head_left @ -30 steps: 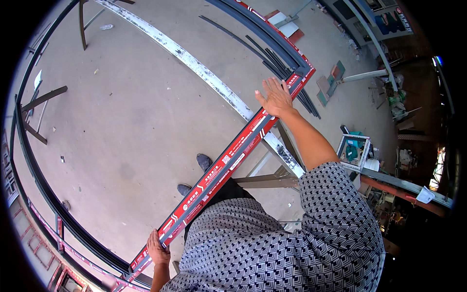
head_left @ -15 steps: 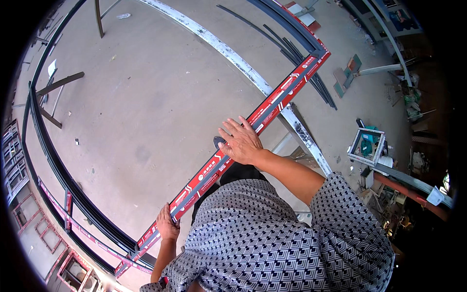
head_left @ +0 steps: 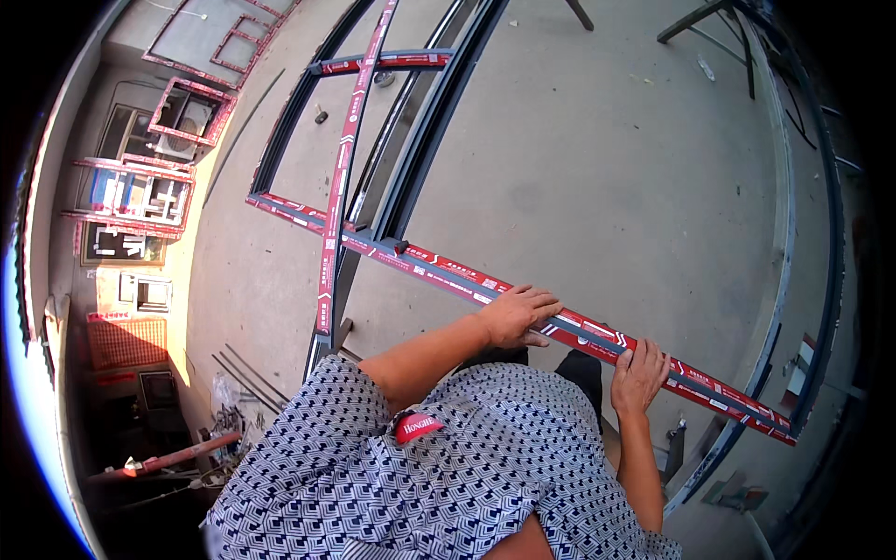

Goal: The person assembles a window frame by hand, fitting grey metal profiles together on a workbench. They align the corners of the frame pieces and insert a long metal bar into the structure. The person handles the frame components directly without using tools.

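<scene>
A large dark grey window frame [head_left: 439, 275], its near rail wrapped in red printed film, lies across in front of my body. My left hand [head_left: 518, 315] rests over the middle of this rail, fingers across its top and thumb at the near side. Further right, my right hand [head_left: 640, 375] holds the same rail with its fingers bent over it. A small dark block [head_left: 401, 247] sits on the rail left of my hands. Crossing the frame's left part is a long red-filmed strip [head_left: 347, 154].
Metal trestle legs [head_left: 695, 23] stand at the far right. A pale support beam [head_left: 779, 187] runs under the frame on the right. Several red-filmed frames [head_left: 191, 112] lean by the wall at left. A red pipe [head_left: 173, 457] and thin rods [head_left: 247, 378] lie at lower left.
The view has swung left, bringing the wall and crossing strip into sight. My right hand, flat and spread on the rail before, now bends over it. My hands are closer together.
</scene>
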Available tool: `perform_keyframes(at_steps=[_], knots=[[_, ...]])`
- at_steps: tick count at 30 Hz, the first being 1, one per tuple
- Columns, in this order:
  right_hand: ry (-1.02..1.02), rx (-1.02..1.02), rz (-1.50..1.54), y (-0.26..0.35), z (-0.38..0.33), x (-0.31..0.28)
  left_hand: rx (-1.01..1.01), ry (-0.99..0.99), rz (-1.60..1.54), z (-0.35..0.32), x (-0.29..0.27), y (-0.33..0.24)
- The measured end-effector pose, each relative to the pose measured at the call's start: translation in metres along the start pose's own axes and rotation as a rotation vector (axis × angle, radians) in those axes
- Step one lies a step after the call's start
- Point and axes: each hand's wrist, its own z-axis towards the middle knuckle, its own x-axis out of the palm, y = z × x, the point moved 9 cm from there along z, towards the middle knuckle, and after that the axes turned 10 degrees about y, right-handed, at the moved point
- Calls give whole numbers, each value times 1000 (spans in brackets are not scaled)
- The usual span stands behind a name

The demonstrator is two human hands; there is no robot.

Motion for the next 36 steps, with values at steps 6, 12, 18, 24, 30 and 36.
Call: perform_keyframes(at_steps=[6,12,18,24,30,36], knots=[[-69,-3,-114,26,-2,13,-439,-532,-17,-132,-66,103],[-61,19,-130,25,4,16,-1202,-799,259,-322,-78,219],[-57,47,-160,22,8,18,-1526,-550,-225,-398,-9,267],[-122,2,-155,19,7,18,-1487,-554,-310,-393,11,255],[-134,0,-104,26,7,17,-1370,-735,-432,-377,-4,215],[-103,58,30,17,16,21,-1215,-862,-372,-349,14,181]])
